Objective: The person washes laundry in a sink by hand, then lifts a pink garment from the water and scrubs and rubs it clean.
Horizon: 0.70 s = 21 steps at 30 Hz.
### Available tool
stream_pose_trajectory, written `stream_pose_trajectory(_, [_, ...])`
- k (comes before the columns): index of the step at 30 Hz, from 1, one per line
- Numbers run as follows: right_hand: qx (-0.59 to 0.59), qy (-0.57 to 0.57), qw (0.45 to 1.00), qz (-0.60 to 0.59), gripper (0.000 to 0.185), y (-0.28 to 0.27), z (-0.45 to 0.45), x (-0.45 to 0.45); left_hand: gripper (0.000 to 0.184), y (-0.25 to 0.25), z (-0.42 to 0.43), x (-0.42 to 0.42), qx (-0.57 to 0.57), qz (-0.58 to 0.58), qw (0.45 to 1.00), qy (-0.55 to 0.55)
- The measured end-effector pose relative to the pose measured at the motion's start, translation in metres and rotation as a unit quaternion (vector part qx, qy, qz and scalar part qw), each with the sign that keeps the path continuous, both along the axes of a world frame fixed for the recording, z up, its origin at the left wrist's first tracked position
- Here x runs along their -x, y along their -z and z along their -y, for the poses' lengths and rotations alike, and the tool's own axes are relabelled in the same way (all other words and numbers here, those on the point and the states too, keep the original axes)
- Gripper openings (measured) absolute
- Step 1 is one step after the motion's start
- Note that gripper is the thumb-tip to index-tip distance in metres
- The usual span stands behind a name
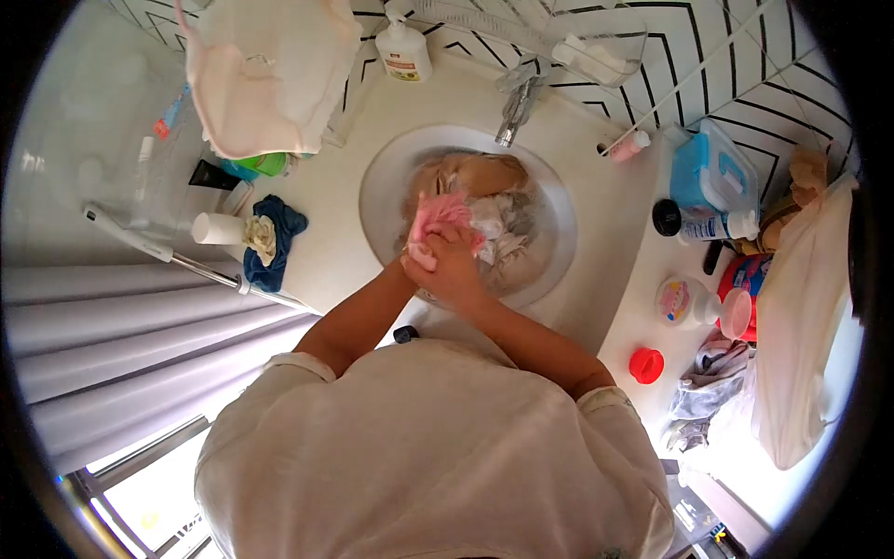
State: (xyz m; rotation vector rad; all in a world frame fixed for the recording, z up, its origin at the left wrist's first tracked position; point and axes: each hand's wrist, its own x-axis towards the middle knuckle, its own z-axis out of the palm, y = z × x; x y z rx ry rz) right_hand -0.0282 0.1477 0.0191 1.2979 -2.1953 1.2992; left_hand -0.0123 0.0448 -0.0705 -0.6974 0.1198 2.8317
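Observation:
A bunched pink cloth (441,212) is gripped between my two hands over the sink (377,210). My right hand (451,263) lies closed on top, its fingers wrapped over the cloth. Beneath it and slightly left, my left hand (418,257) is partly covered, but it too closes around the pink cloth. Past my hands, tan fabric (494,174) and white fabric (503,224) lie soaking in the sink's water. The metal faucet (518,110) stands at the sink's far rim.
A pump bottle (403,51) stands behind the sink. On the left are a white cup (216,228) and a dark blue cloth (275,240). The right ledge holds a blue-lidded box (712,172), a clear tub (684,301) and a red cap (646,365).

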Motion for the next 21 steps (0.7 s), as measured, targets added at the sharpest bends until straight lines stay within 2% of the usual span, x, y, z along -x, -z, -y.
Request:
stream_pose_trajectory(3, [-0.027, 0.030, 0.995, -0.090, 0.020, 0.025, 0.007, 0.013, 0.040, -0.013, -0.010, 0.009, 0.010, 0.017, 1.000, -0.008])
stream_pose_trajectory(7, [-0.101, 0.136, 0.978, 0.118, 0.018, 0.033, 0.020, 0.037, 0.037, -0.022, -0.018, 0.008, 0.109, 0.056, 0.992, -0.023])
stream_pose_trajectory(9, [-0.107, 0.157, 0.948, 0.255, 0.016, 0.038, 0.020, 0.056, 0.039, -0.002, -0.010, 0.003, 0.267, 0.077, 0.960, -0.026])
stream_pose_trajectory(11, [-0.085, 0.018, 0.953, 0.290, 0.019, 0.064, 0.013, 0.079, 0.043, 0.027, 0.006, -0.001, 0.453, 0.101, 0.885, -0.018])
stream_pose_trajectory(13, [-0.004, -0.033, 0.894, 0.447, 0.022, 0.106, 0.004, 0.088, 0.043, 0.029, 0.026, -0.005, 0.621, 0.051, 0.782, 0.018])
stream_pose_trajectory(14, [0.065, -0.012, 0.815, 0.575, 0.024, 0.136, -0.001, 0.091, 0.043, 0.029, 0.033, -0.005, 0.696, 0.026, 0.716, 0.034])
stream_pose_trajectory(15, [0.132, 0.010, 0.713, 0.689, 0.026, 0.162, -0.004, 0.089, 0.044, 0.020, 0.037, -0.004, 0.697, 0.031, 0.715, 0.039])
stream_pose_trajectory(17, [0.085, 0.067, 0.747, 0.655, 0.028, 0.168, -0.006, 0.065, 0.045, -0.009, 0.040, -0.006, 0.698, 0.043, 0.713, 0.052])
stream_pose_trajectory(18, [-0.026, 0.095, 0.866, 0.490, 0.028, 0.151, -0.009, 0.041, 0.047, 0.007, 0.044, -0.011, 0.775, 0.069, 0.628, 0.022])
stream_pose_trajectory(19, [-0.134, 0.118, 0.938, 0.295, 0.028, 0.140, -0.013, 0.024, 0.049, 0.037, 0.048, -0.017, 0.841, 0.091, 0.534, -0.007])
stream_pose_trajectory(21, [-0.279, 0.026, 0.936, 0.212, 0.030, 0.158, -0.022, 0.009, 0.055, 0.053, 0.047, -0.024, 0.839, 0.111, 0.531, -0.029])
